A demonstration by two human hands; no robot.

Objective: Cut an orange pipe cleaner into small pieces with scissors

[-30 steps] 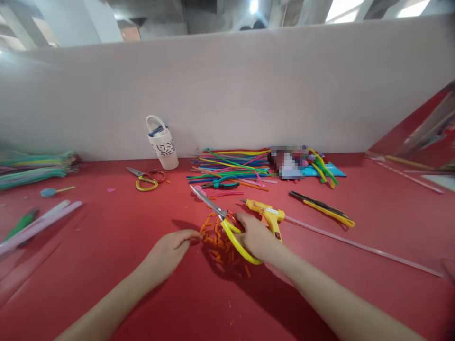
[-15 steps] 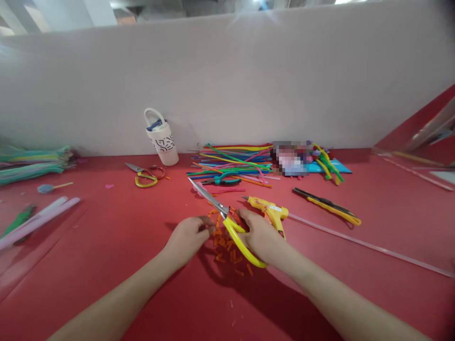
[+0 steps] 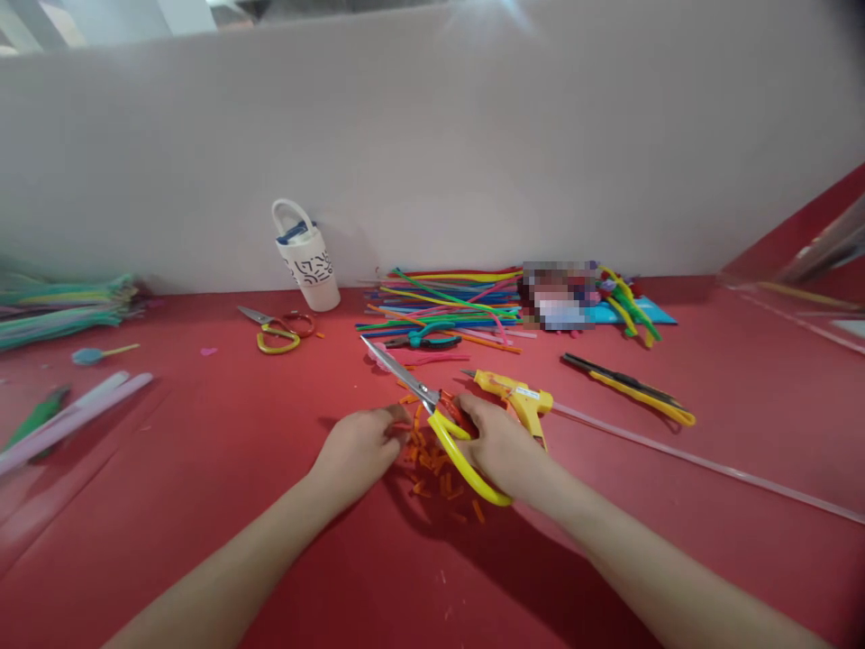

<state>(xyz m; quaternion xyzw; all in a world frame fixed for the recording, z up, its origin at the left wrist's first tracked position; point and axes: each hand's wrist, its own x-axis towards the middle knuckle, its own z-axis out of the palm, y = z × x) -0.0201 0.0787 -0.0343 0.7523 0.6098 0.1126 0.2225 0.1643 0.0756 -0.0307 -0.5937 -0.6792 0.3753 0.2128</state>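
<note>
My right hand (image 3: pixel 505 443) has scissors (image 3: pixel 447 436) with yellow handles in its grip, their blades closed and aimed up and left. Its fingertips are close to some red-orange bits, partly hidden behind the handle. Across from it, my left hand (image 3: pixel 358 452) is low over the table with thumb and fingers drawn together at the left edge of a scatter of short orange pieces (image 3: pixel 442 487), which look like cut pipe cleaner. Whatever lies in its fingertips is too small to make out. A yellow glue gun (image 3: pixel 510 389) rests just beyond my right hand.
Behind lie colourful pipe cleaners (image 3: pixel 446 293), teal-and-black pliers (image 3: pixel 425 340) and a white tumbler (image 3: pixel 311 266). Other scissors (image 3: pixel 277 333) rest left of centre. Rightward are a black-and-yellow tool (image 3: pixel 628 388) and a long pale glue stick (image 3: pixel 676 451). Pale tubes (image 3: pixel 87 419) lie at left.
The view has shifted slightly. Both hands stay close to the orange pieces, and a few of those pieces lie differently under my fingers. The scissors remain in my right hand.
</note>
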